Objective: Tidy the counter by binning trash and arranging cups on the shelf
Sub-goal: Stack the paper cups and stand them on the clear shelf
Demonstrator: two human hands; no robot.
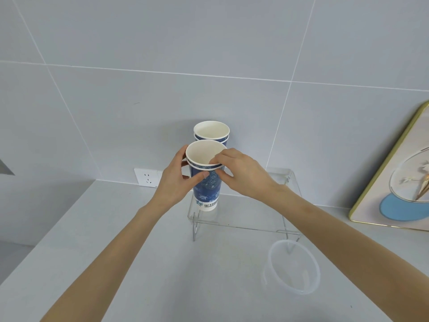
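Both hands are working the front cup stack (205, 182) on the clear acrylic shelf (250, 205).

Left hand (176, 182) is gripping the stack from the left side: thumb across the blue printed wall just under the rims, fingers curling round the far side. Closed on the stack.

Right hand (241, 173) is coming in from the right: fingertips pinching at the rim of the top cup, thumb pressing on the wall below. Also closed on the stack.

The front stack is showing two rims, one nested in the other, white inside, blue pattern outside, a white band with a logo at the base. It is standing upright at the shelf's front-left corner; can't tell whether the base is fully seated on the shelf or just above it.

A second cup stack (211, 132) is sitting right behind it, also two rims, close to the tiled wall (209, 54). The two stacks are overlapping in view; can't tell if they are touching.

The shelf is standing on the grey worktop (139, 263). A clear plastic container (293, 267) is sitting on the worktop by the shelf's front-right leg, under the right forearm. A framed picture (394, 182) is leaning against the wall at far right. A wall socket (147, 177) is sitting low on the wall, left of the shelf.
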